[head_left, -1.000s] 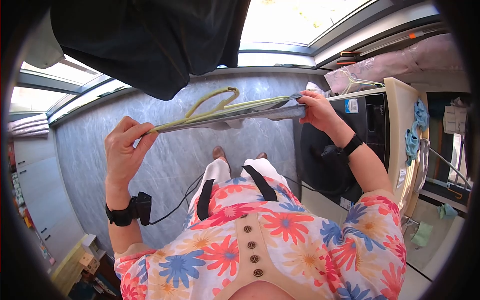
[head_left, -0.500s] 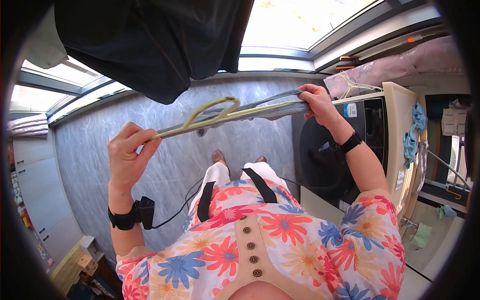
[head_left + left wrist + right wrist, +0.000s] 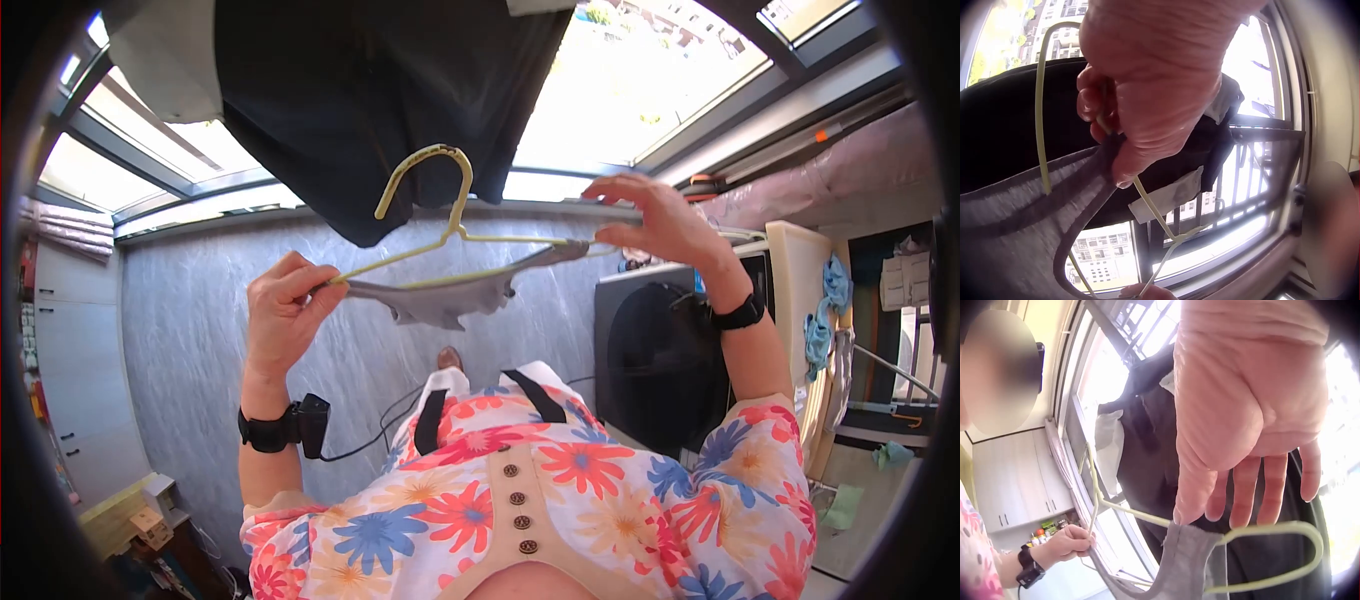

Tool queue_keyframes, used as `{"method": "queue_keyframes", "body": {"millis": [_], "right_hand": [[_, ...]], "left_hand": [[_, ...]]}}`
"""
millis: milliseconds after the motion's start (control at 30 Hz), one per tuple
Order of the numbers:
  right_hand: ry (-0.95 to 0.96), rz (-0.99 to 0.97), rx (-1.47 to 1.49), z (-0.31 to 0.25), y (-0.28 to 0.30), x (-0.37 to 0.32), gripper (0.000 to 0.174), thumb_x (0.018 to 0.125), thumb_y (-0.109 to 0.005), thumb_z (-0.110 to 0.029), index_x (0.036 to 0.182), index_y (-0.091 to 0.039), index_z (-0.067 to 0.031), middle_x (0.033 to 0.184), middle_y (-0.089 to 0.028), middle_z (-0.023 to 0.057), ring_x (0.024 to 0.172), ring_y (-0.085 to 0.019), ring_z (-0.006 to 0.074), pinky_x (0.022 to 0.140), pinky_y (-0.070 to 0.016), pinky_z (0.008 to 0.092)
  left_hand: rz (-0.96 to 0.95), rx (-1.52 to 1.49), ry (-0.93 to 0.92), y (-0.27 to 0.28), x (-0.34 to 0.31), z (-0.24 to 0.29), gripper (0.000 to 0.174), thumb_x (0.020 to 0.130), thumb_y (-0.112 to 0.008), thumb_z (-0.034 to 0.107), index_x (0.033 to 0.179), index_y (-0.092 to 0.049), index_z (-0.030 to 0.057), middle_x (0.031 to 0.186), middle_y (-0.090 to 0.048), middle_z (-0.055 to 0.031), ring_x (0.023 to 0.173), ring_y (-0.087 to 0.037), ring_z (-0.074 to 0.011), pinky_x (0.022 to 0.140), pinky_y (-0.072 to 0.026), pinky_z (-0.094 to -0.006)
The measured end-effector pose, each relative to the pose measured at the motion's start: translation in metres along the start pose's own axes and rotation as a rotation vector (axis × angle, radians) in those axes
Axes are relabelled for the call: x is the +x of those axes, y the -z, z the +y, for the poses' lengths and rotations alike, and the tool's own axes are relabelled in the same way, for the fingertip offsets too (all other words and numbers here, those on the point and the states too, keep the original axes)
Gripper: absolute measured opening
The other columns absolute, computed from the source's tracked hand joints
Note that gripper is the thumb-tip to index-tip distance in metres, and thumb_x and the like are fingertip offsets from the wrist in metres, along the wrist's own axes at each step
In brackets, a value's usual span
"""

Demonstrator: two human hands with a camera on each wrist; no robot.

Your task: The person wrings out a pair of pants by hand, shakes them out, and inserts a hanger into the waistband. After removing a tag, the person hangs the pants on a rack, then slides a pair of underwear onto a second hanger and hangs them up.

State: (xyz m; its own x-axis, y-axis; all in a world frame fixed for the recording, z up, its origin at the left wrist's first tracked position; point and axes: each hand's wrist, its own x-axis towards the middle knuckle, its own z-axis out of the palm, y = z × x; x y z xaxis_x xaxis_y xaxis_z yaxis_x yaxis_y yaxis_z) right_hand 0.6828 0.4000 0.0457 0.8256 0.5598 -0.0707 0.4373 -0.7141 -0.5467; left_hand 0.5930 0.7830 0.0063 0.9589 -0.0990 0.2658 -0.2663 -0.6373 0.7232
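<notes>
A pale yellow-green clothes hanger [image 3: 467, 185] is held up in front of the body, its hook upward. Over its arms hangs a grey sleeveless top [image 3: 440, 302], the straps near the two ends. My left hand [image 3: 288, 308] pinches the left end of the hanger together with the strap. At the other end my right hand [image 3: 660, 222] has its fingers extended. The right wrist view shows that thumb [image 3: 1194, 500] right at the strap, with the hanger's rounded end [image 3: 1313, 544] sticking out beyond the cloth.
Large black clothing [image 3: 370, 110] hangs ahead, close above the hanger hook. To the right stands a black-topped washing machine [image 3: 655, 350] with a cream panel [image 3: 795, 290] beside it. Windows [image 3: 640, 90] line the far side, and white cabinets [image 3: 75, 330] stand left.
The hanger has turned from lying flat to hook-up, raising its hook toward the black clothing. My right hand has loosened its pinch and straightened its fingers, while my left keeps its hold.
</notes>
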Motion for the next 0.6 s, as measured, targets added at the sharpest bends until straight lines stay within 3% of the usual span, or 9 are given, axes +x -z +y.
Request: {"method": "queue_keyframes", "body": {"millis": [67,133,200,267,367,400,467,533,600], "right_hand": [[0.122,-0.105,0.159,0.009,-0.009,0.004,0.031,0.076,-0.068,-0.021,0.1,-0.063,-0.0024,0.095,-0.065,0.0132,0.085,-0.062,0.0243,0.076,-0.0476,0.0331],[0.061,-0.19,0.134,0.001,-0.014,0.009,0.026,0.078,-0.067,-0.019,0.096,-0.064,-0.0013,0.085,-0.066,0.0127,0.074,-0.062,0.0211,0.07,-0.0485,0.0316],[0.059,-0.139,0.281,-0.01,-0.017,0.017,0.02,0.08,-0.064,-0.017,0.093,-0.064,-0.0006,0.073,-0.064,0.0111,0.063,-0.058,0.0163,0.062,-0.0474,0.0287],[0.053,-0.072,0.287,-0.027,-0.008,0.027,0.017,0.082,-0.062,-0.014,0.091,-0.064,0.0001,0.068,-0.061,0.0091,0.06,-0.053,0.0114,0.058,-0.045,0.026],[0.137,0.068,0.414,-0.046,0.003,0.039,0.016,0.083,-0.06,-0.013,0.089,-0.064,0.0018,0.065,-0.059,0.0054,0.059,-0.051,0.0082,0.054,-0.0428,0.0246],[0.14,0.053,0.445,-0.052,0.009,0.043,0.017,0.084,-0.06,-0.014,0.088,-0.064,0.0021,0.065,-0.059,0.0053,0.059,-0.051,0.0085,0.054,-0.0429,0.0244],[0.194,0.039,0.434,-0.056,0.016,0.057,0.018,0.084,-0.06,-0.014,0.089,-0.064,0.0021,0.065,-0.059,0.0057,0.059,-0.051,0.0088,0.055,-0.0432,0.0243],[0.237,0.009,0.425,-0.062,0.028,0.07,0.019,0.084,-0.059,-0.015,0.091,-0.063,0.0015,0.068,-0.062,0.008,0.061,-0.055,0.0105,0.057,-0.0449,0.0249],[0.329,0.014,0.344,-0.068,0.048,0.083,0.019,0.084,-0.059,-0.016,0.091,-0.063,0.0018,0.068,-0.063,0.0091,0.063,-0.058,0.0116,0.058,-0.0458,0.0252]], "left_hand": [[0.027,-0.023,0.037,0.007,-0.001,-0.002,0.012,0.068,-0.072,0.003,0.078,-0.068,0.0021,0.063,-0.055,-0.0058,0.051,-0.048,-0.0116,0.047,-0.0376,-0.0244],[0.047,-0.031,0.033,0.017,0.001,-0.008,0.01,0.067,-0.072,0.004,0.076,-0.068,0.0026,0.062,-0.055,-0.0054,0.049,-0.048,-0.0113,0.045,-0.0366,-0.0245],[0.12,-0.067,0.03,0.025,0.005,-0.011,0.009,0.066,-0.072,0.004,0.074,-0.068,0.0023,0.061,-0.055,-0.0044,0.047,-0.048,-0.0111,0.045,-0.0383,-0.0236],[0.105,-0.067,0.088,0.039,0.011,-0.009,0.015,0.067,-0.072,0.006,0.081,-0.068,0.0039,0.069,-0.058,-0.0062,0.058,-0.055,-0.0157,0.054,-0.0433,-0.0256],[0.372,0.452,-0.241,0.055,0.032,0.03,0.022,0.069,-0.071,0.008,0.091,-0.066,0.004,0.082,-0.06,-0.0091,0.078,-0.058,-0.0226,0.067,-0.0459,-0.0298],[0.393,0.464,-0.251,0.052,0.037,0.045,0.022,0.069,-0.071,0.008,0.091,-0.066,0.004,0.082,-0.06,-0.0091,0.078,-0.058,-0.0226,0.067,-0.0459,-0.0298],[0.419,0.089,-0.164,0.042,0.048,0.073,0.029,0.072,-0.07,0.011,0.098,-0.062,0.0019,0.093,-0.06,-0.0115,0.09,-0.055,-0.0274,0.077,-0.0443,-0.0334],[0.453,0.091,-0.222,0.034,0.069,0.091,0.03,0.076,-0.067,0.015,0.1,-0.06,-0.0015,0.092,-0.061,-0.011,0.087,-0.057,-0.0266,0.077,-0.0447,-0.0334],[0.512,-0.118,-0.115,0.03,0.087,0.103,0.03,0.085,-0.06,0.016,0.11,-0.056,0.0001,0.087,-0.062,-0.0063,0.077,-0.057,-0.0145,0.068,-0.0446,-0.025]]}}
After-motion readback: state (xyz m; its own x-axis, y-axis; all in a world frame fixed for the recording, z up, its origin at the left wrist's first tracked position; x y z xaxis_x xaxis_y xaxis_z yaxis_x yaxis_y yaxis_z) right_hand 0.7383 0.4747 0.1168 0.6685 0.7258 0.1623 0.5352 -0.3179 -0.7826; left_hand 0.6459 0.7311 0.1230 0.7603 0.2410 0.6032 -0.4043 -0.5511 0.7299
